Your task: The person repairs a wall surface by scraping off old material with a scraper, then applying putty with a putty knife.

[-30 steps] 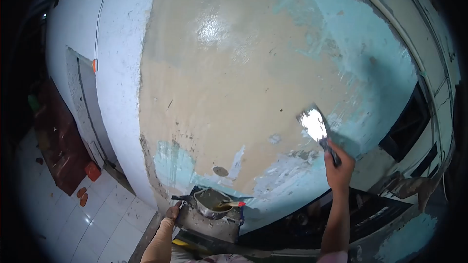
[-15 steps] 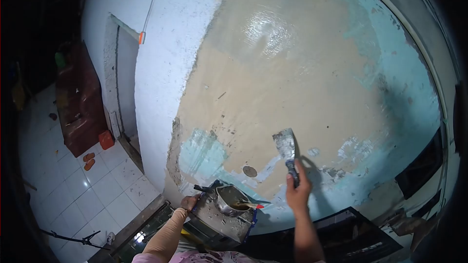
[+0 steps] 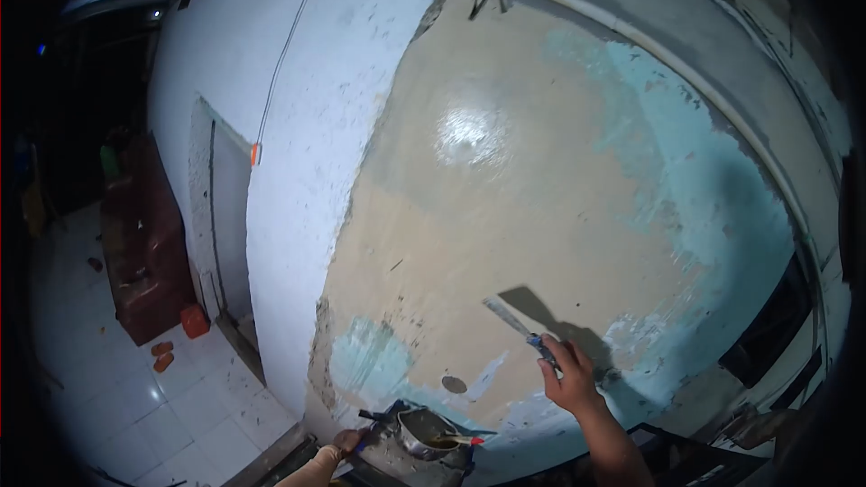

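My right hand [image 3: 570, 377] grips the dark handle of a putty knife [image 3: 516, 319], whose blade points up and left close to the patchy beige and turquoise wall [image 3: 469, 243]. At the bottom, my left hand [image 3: 348, 440] is at the left edge of a grey, splattered board [image 3: 397, 460]; its fingers are small and partly hidden. On that board sits a metal pot [image 3: 428, 434] with a dark handle and grey-brown contents. A stick with a red tip [image 3: 476, 441] leans in the pot.
Left of the beige area is a white wall [image 3: 307, 126] with a doorway and a hanging cable. Brown furniture [image 3: 144, 252], a red container [image 3: 194, 321] and orange slippers [image 3: 162, 357] are on the tiled floor [image 3: 194, 406]. A pipe [image 3: 577, 4] runs along the wall's top.
The view has tilted up, showing more of the wall's top. My right hand has turned the putty knife so its blade points up-left and looks narrower. The board and pot sit lower in view.
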The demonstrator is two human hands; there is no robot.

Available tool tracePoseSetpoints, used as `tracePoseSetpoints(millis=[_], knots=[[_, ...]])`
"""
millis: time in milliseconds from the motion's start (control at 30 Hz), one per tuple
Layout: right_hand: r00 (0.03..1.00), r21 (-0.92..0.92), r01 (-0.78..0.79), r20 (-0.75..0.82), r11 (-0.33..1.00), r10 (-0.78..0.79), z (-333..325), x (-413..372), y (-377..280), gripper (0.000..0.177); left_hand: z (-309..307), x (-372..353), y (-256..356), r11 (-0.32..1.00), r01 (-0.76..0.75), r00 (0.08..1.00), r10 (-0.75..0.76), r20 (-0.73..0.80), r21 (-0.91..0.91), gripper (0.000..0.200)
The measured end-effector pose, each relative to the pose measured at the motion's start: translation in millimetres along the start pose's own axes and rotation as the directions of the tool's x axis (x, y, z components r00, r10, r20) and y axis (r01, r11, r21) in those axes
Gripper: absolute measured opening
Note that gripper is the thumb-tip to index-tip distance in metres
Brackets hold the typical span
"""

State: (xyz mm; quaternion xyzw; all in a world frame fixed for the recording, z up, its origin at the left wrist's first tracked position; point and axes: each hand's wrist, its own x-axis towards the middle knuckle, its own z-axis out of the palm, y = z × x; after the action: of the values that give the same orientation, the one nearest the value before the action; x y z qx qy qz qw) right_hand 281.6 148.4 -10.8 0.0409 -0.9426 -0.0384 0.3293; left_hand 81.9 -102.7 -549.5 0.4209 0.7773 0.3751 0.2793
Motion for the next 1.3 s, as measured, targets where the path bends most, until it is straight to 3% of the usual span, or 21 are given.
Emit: tracePoseSetpoints(millis=[33,67,100,167,200,267,300,400,467,500,533,600,700,800,867,1133,1167,1200,1267,1300], knots=[[0.999,-0.033,0.040,0.036,0.999,-0.039,0,7,0,0.047,-12,-9,16,0.947,0.218,0.976,-0.213,0.045,-0.238,0.048],[0.994,-0.065,0.081,0.072,0.995,-0.076,1,15,1,0.047,-28,-14,35,0.793,0.416,0.907,-0.399,0.138,-0.446,0.051],[0.982,-0.122,0.107,0.171,0.987,-0.085,1,26,3,0.047,-36,-12,32,0.710,0.464,0.878,-0.448,0.169,-0.529,0.052],[0.980,-0.157,0.189,0.092,0.969,-0.177,-5,45,2,0.048,-53,-9,14,0.511,0.527,0.816,-0.527,0.237,-0.679,0.053],[0.972,-0.179,0.236,0.056,0.955,-0.230,-11,58,2,0.049,-68,-3,-3,0.526,0.531,0.809,-0.548,0.212,-0.665,0.048],[0.996,-0.066,0.074,0.052,0.995,-0.070,-53,91,-7,0.043,-103,3,-23,0.527,0.473,0.816,-0.565,0.125,-0.706,0.051],[0.998,-0.036,0.016,-0.058,0.999,-0.018,-76,108,-11,0.038,-121,2,-31,0.526,0.393,0.831,-0.554,0.047,-0.754,0.053],[0.957,-0.066,0.032,-0.286,0.997,-0.049,-145,153,9,0.030,-180,7,-46,0.551,0.230,0.821,-0.552,-0.144,-0.803,0.047],[0.921,-0.016,-0.135,-0.372,0.991,0.119,-186,180,14,0.025,-220,4,-26,0.591,0.112,0.777,-0.553,-0.300,-0.799,0.039],[0.912,-0.019,-0.263,-0.331,0.965,0.242,-210,195,3,0.023,-239,4,-11,0.614,0.060,0.747,-0.551,-0.373,-0.787,0.038],[0.921,-0.162,-0.145,-0.383,0.976,0.073,-225,208,7,0.023,-258,5,9,0.627,0.019,0.743,-0.530,-0.409,-0.779,0.038],[0.925,-0.306,-0.184,-0.374,0.934,0.060,-246,234,-5,0.022,-292,6,58,0.712,-0.099,0.733,-0.420,-0.535,-0.695,0.039],[0.941,-0.396,-0.089,-0.334,0.914,-0.053,-257,264,-18,0.021,-338,10,131,0.788,-0.236,0.751,-0.223,-0.621,-0.569,0.040],[0.952,-0.360,-0.150,-0.303,0.921,0.037,-253,279,-33,0.019,-374,22,181,0.855,-0.383,0.711,0.030,-0.703,-0.350,0.041],[0.964,-0.405,-0.151,-0.263,0.902,0.043,-258,279,-35,0.019,-395,20,217,0.875,-0.414,0.692,0.123,-0.712,-0.251,0.040],[0.980,-0.453,-0.123,-0.194,0.883,0.037,-247,288,-37,0.019,-426,23,294,0.670,-0.650,0.615,0.185,-0.767,-0.359,0.031],[0.976,-0.587,-0.111,-0.215,0.802,-0.022,-254,287,-36,0.019,-427,25,296,0.675,-0.663,0.588,0.202,-0.783,-0.323,0.028],[0.975,-0.604,0.004,-0.173,0.797,-0.136,-271,286,-33,0.019,-429,26,294,0.687,-0.662,0.568,0.201,-0.798,-0.298,0.028],[0.985,-0.472,-0.081,-0.175,0.878,-0.004,-288,290,-17,0.020,-425,30,288,0.704,-0.661,0.529,0.192,-0.827,-0.260,0.028],[0.988,-0.471,-0.046,-0.152,0.881,-0.030,-277,295,-18,0.019,-424,29,297,0.710,-0.674,0.504,0.240,-0.829,-0.205,0.027]])
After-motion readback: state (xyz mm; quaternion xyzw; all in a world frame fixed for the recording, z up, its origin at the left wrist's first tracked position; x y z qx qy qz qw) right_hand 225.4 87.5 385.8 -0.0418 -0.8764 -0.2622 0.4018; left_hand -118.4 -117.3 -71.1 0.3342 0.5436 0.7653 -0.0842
